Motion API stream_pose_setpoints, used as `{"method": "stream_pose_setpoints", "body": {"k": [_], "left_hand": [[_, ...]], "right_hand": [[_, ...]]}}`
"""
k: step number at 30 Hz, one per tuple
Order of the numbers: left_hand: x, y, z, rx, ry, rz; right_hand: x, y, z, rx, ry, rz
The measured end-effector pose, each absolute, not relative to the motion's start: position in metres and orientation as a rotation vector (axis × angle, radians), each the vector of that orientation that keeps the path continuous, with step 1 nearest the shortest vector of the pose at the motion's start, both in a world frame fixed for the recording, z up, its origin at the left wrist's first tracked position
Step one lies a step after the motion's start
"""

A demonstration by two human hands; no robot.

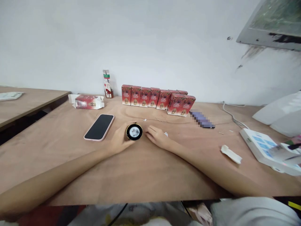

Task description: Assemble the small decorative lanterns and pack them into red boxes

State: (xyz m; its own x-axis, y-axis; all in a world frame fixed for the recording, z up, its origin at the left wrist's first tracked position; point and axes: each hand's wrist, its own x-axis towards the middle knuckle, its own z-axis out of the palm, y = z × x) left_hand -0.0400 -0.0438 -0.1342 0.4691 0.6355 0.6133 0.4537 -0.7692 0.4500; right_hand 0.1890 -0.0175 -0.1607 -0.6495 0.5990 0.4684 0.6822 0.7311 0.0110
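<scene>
My left hand (121, 139) is closed around a round black object (134, 131) with a thin gold rim and a white printed centre; its sides and underside are hidden. Just to the right of it rests my right hand (157, 136), fingers curled together and apart from the round object. Whatever those fingers may hold is too small or hidden to make out. A phone with a pink edge (99, 127) lies left of my left hand, its dark screen upward. Beyond both hands, several red printed boxes (144, 96) stand in a row.
An opened red box (88, 102) lies at the back left near a clear bottle (108, 85). Right of the row is a purple phone-like item (202, 119). A crumpled white strip (231, 154) and a power strip (263, 147) with a cable sit on the right.
</scene>
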Motion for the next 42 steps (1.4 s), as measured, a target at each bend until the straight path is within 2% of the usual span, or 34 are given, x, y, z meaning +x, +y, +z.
{"method": "stream_pose_setpoints", "body": {"k": [12, 17, 21, 35, 38, 42], "left_hand": [[-0.040, -0.038, -0.135, 2.540, 0.905, 1.178], [-0.040, -0.039, -0.134, 2.568, 0.891, 1.152], [-0.039, -0.040, -0.134, 2.595, 0.901, 1.120], [-0.037, -0.037, -0.146, 2.811, 0.797, 1.103], [-0.037, -0.037, -0.145, 2.821, 0.805, 1.108], [-0.039, -0.038, -0.142, 2.773, 0.808, 1.146]], "right_hand": [[0.170, -0.052, -0.155, -0.938, -1.922, 0.220], [0.167, -0.058, -0.153, -0.877, -1.705, 0.264], [0.163, -0.067, -0.154, -0.849, -1.634, 0.159], [0.155, -0.073, -0.152, -0.520, -1.850, -0.622], [0.153, -0.077, -0.149, -0.543, -1.879, -0.675], [0.161, -0.071, -0.149, -0.571, -1.812, -0.569]]}}
